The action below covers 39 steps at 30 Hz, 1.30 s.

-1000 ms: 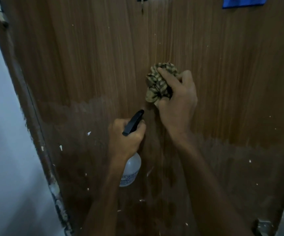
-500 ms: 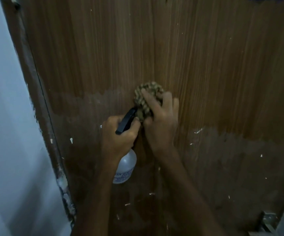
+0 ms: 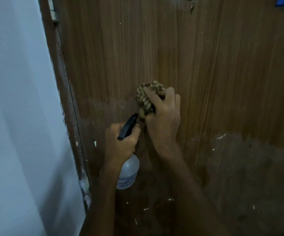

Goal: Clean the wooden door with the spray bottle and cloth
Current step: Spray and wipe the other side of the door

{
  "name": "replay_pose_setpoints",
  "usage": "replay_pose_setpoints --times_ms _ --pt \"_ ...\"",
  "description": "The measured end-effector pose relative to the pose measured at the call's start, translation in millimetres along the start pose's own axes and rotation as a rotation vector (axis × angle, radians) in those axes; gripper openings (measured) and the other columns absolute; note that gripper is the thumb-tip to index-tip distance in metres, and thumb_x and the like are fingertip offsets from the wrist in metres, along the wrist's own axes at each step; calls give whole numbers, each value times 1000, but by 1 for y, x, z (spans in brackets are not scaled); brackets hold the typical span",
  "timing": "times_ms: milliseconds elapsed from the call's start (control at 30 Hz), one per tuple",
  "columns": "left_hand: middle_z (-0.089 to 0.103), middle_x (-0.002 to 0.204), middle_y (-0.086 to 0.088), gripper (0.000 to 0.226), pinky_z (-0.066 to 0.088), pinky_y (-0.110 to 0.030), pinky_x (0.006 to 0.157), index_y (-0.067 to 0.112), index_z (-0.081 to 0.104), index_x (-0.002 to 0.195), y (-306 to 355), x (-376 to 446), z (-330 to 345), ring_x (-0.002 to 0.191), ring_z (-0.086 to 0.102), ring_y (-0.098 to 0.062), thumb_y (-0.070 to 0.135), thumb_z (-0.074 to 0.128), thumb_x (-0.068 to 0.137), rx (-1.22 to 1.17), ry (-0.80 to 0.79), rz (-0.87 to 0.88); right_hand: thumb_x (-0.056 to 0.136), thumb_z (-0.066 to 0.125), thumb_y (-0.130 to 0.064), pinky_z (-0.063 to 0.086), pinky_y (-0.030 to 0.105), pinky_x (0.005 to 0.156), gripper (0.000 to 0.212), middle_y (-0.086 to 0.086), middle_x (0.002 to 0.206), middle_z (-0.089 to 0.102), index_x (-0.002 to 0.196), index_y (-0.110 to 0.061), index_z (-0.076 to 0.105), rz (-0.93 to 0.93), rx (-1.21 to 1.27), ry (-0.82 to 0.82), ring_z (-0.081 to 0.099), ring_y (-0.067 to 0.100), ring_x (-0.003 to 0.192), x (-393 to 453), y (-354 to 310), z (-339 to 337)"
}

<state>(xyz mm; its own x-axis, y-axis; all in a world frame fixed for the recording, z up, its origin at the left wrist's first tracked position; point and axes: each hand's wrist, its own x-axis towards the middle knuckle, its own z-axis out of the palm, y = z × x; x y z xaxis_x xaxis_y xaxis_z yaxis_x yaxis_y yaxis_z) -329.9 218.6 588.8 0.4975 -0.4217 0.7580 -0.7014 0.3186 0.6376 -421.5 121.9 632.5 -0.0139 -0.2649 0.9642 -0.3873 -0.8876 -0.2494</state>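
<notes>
With the left hand (image 3: 120, 143) gripping the spray bottle (image 3: 128, 174) and the right hand's (image 3: 163, 120) fingers (image 3: 152, 97) bunching the cloth (image 3: 146, 99) against the door (image 3: 223, 82) at frame centre, the nozzle could snag the cloth.

Grained wood door (image 3: 206, 65) with duller lower half, nubby woven cloth (image 3: 146, 99), translucent plastic bottle (image 3: 128, 174) below cloth, black plastic trigger (image 3: 127, 126)

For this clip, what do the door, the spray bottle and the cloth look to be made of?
Door: wood or wood-look laminate, judging by straight vertical grain lines; matte, duller and darker low down, flecked with pale specks.
Spray bottle: probably plastic, with a translucent whitish body, printed label and black trigger head.
Cloth: soft woven fabric, bunched into folds, tan with dark stripes.
</notes>
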Motion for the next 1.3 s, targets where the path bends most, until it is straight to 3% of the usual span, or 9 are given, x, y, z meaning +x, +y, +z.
replay_pose_setpoints --times_ms 100,233,433,600,700,867,1033,1100,1300 --pt "54 45 -9 47 45 -44 42 -2 60 59 -1 0 -7 40 55 -28 28 66 94 9 14 -2 94 49 -12 51 38 74 46 12 120 59 134 -26 68 4 -19 17 50 26 96 -10 -12 10" --pt "57 47 -7 42 48 -43 42 3 64 63 -6 -2 -21 40 56 -23 24 69 99 11 11 7 89 41 -31 55 42 75 52 12 124 57 132 -25 69 -43 16 -230 52 27 99 -87 -9 -1" --pt "58 50 -18 40 45 -42 39 -5 62 65 -13 -3 -34 39 57 -33 14 71 99 -1 77 -80 78 78 -9 44 26 70 52 9 119 54 127 -23 70 -52 -22 -145 49 22 97 -5 -27 9" --pt "60 48 -7 38 45 -32 39 -4 65 66 -11 -10 -43 39 58 -21 14 72 99 51 90 -112 93 44 -27 50 34 75 46 9 122 55 133 -26 66 -66 42 -205 50 23 97 -56 -38 18" --pt "61 50 -6 37 45 -28 41 -1 66 67 -16 -14 -53 40 59 -19 17 72 99 59 90 -139 87 71 -29 54 38 75 42 5 120 50 129 -28 66 -120 46 -376 49 20 99 -83 -34 13" --pt "57 54 -20 39 42 -28 38 -9 61 66 -22 -18 -57 39 56 -23 12 73 97 41 95 -195 80 75 -7 52 31 67 50 11 116 53 127 -22 71 -104 23 -176 52 25 96 1 -52 27" --pt "64 58 -17 34 47 -32 43 -1 68 72 -26 -17 -69 43 60 -25 18 71 100 51 86 -201 91 52 -26 49 33 70 35 10 117 53 121 -21 70 -204 49 -256 48 22 92 -59 -56 39" --pt "65 58 -13 33 47 -33 43 4 69 72 -26 -17 -76 44 60 -24 20 70 101 54 85 -197 89 66 -23 53 38 69 24 10 114 54 112 -19 72 -281 43 -353 50 23 90 -68 -56 44" --pt "57 53 -15 38 45 -39 43 4 61 63 -26 -21 -83 47 58 -37 16 72 97 116 123 -244 72 89 -18 51 31 70 54 10 119 54 124 -22 72 -162 17 -208 52 25 97 7 -74 51"
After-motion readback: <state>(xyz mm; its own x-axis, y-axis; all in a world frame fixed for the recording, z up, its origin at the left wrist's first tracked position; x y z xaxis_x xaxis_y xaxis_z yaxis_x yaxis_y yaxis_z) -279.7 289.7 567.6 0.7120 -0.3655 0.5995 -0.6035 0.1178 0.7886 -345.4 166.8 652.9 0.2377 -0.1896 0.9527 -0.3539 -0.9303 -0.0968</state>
